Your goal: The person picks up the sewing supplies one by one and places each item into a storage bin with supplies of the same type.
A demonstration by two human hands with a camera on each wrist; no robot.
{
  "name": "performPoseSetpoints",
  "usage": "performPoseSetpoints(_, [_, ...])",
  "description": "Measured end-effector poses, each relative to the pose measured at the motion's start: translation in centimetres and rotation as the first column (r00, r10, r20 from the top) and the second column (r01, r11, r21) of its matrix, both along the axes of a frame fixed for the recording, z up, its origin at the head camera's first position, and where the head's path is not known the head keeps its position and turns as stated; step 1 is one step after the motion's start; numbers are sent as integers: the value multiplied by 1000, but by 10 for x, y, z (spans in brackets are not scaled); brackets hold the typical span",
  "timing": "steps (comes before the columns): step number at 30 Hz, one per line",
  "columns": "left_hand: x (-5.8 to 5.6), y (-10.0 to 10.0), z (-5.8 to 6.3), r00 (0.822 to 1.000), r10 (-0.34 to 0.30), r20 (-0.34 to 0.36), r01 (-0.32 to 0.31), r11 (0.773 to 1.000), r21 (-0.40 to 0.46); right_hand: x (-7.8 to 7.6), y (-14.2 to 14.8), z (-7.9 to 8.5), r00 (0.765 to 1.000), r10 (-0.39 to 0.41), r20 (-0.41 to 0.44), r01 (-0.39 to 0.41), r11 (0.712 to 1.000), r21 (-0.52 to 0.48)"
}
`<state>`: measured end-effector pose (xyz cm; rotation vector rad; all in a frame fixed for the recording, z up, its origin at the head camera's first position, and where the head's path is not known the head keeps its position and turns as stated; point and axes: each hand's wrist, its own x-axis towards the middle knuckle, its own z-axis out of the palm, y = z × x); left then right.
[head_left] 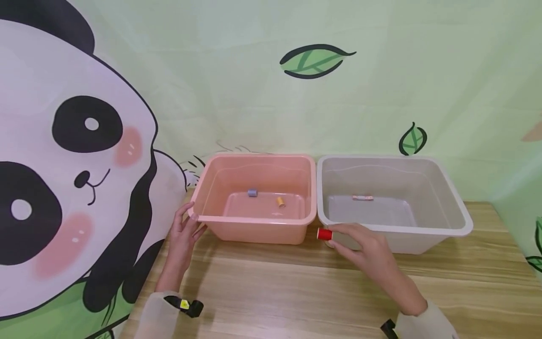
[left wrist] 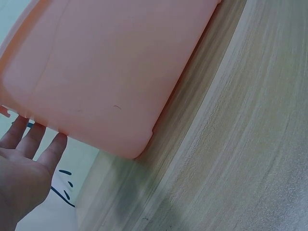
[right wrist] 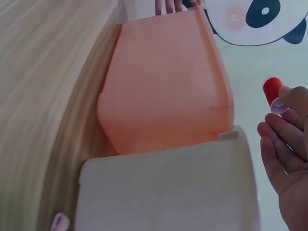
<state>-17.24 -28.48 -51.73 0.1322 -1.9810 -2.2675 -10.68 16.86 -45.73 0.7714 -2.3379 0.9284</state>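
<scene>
A red spool of thread is pinched by my right hand between thumb and fingers, in front of the gap between two plastic basins. In the right wrist view, the red spool has a white end. My left hand holds the front left corner of the pink basin; in the left wrist view its fingers touch the outer wall. Inside the pink basin lie a blue spool and a yellow-orange spool. The light grey basin holds a small red-and-white item, its kind unclear.
Both basins stand side by side on a wood-grain table, against a green curtain printed with a panda and leaves. A small pinkish object, partly cut off, lies beside the grey basin in the right wrist view.
</scene>
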Motion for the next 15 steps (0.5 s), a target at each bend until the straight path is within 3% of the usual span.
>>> performPoseSetpoints(15, [0,3,1,1000,-1,-9,1,1000,-2,-18,-13,28,992,108,-59,-111,993,-40])
